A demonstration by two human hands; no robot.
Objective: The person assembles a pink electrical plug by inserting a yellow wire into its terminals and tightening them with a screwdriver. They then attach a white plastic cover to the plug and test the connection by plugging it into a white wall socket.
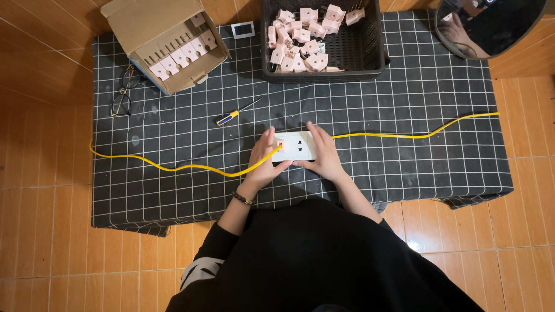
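A low tabletop (173, 173) under a black grid-checked cloth carries everything. At its far edge stand a black plastic basket (370, 40) of pale pink socket modules (300, 40) and an open cardboard box (167, 43) holding more in a row. A yellow cable (191, 168) runs across the cloth. Spectacles (124, 92) and a yellow-handled screwdriver (234, 114) lie near. At the near middle, the white socket faceplate (298, 145) is pinched between both hands: left hand (265, 162) and right hand (325, 157), each grip pressed on an end. This looks like fitting a module; the next move calls for steady, aligned pressure.

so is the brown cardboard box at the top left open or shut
Open: the brown cardboard box has its flap folded back, showing a row of pale pink plugs inside.
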